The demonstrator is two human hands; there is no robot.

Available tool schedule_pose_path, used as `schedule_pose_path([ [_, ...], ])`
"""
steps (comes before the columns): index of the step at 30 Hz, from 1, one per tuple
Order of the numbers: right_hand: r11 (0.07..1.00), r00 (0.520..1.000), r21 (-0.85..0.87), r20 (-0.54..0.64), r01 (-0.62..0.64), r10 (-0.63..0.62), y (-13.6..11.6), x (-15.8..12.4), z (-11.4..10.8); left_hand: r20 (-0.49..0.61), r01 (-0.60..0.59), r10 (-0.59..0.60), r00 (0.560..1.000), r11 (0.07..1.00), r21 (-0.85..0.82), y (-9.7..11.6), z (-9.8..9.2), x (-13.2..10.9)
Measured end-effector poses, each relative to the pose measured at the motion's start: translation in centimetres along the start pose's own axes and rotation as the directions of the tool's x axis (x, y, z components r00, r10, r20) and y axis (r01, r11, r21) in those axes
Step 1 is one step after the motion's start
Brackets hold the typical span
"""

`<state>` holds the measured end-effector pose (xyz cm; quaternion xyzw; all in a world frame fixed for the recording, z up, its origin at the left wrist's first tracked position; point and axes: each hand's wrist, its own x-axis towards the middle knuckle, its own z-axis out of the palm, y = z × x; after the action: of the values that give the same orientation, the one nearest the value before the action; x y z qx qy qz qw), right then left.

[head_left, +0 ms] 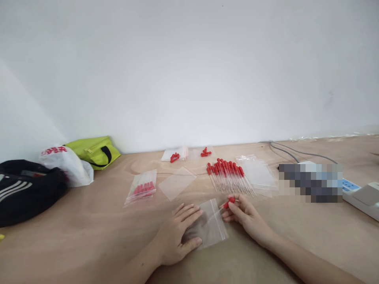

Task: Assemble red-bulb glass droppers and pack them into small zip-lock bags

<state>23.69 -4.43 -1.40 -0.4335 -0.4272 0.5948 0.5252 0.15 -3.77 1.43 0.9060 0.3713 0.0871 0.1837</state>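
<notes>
My left hand lies with fingers spread on the left part of a clear zip bag, pressing it to the table. At the bag's right end, my right hand pinches a dropper by its red bulb. Its thin clear tube points left over the zip end; whether the tip is inside the bag I cannot tell. Beyond my right hand, several red-bulbed droppers lie side by side. A filled zip bag with red bulbs showing rests to the left, near another flat clear bag.
Small red pieces and more red pieces lie on bags by the wall. A stack of clear bags sits right of the droppers. A power strip stands at right; a black bag, white plastic bag and green pouch at left.
</notes>
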Motion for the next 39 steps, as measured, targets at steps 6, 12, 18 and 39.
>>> schedule_pose_path([
  [6,0.942,0.948,-0.286,0.308,0.174,-0.082,0.1,-0.2,-0.4,-0.01,-0.004,0.004,1.0,1.0,-0.007,0.2,0.0,0.1],
  [12,0.946,0.877,-0.213,0.464,0.246,-0.123,-0.3,-0.3,-0.2,-0.012,0.006,-0.006,1.0,1.0,-0.026,0.2,0.1,0.2],
  [18,0.975,0.89,-0.205,0.456,0.083,0.02,0.3,-0.1,0.1,-0.084,-0.026,0.02,0.996,0.997,-0.072,0.0,0.2,-0.1],
  [39,0.368,0.91,-0.926,-0.085,0.077,-0.405,-3.3,7.5,-1.4,-0.1,-0.049,0.041,0.994,0.995,-0.084,-2.0,-0.4,-1.4],
])
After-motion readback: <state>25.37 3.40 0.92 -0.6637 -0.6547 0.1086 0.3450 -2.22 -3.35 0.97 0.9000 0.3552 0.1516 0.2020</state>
